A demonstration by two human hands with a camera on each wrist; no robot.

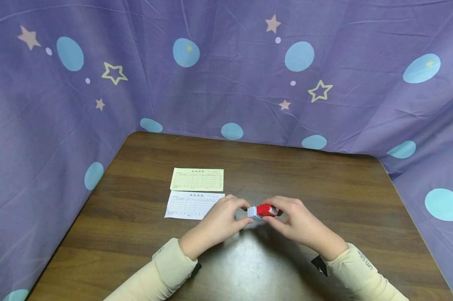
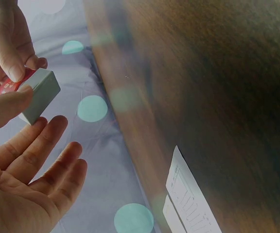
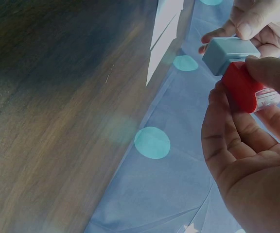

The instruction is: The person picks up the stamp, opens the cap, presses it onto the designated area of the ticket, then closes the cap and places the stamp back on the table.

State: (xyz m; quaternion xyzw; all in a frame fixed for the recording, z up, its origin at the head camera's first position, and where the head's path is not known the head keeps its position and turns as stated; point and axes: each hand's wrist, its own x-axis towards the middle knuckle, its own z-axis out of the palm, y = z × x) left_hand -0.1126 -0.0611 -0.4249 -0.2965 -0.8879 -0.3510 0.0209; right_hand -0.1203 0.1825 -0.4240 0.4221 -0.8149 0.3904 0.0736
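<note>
A small self-inking stamp [image 1: 265, 210] with a red body and a grey-blue cap is held between both hands above the table. My left hand [image 1: 221, 217] pinches the grey-blue cap [image 2: 43, 92] between thumb and fingertips, its other fingers spread below. Around the red body [image 3: 239, 87] my right hand [image 1: 295, 217] has its thumb and fingers, gripping it near its clear end. In the right wrist view, cap and body sit end to end. Left of the hands, a white printed slip [image 1: 190, 205] lies partly behind my left hand.
A yellow printed slip [image 1: 197, 179] lies just beyond the white one on the brown wooden table [image 1: 305, 175]. Purple curtains [image 1: 226, 83] with stars and blue dots hang along the table's back and both sides.
</note>
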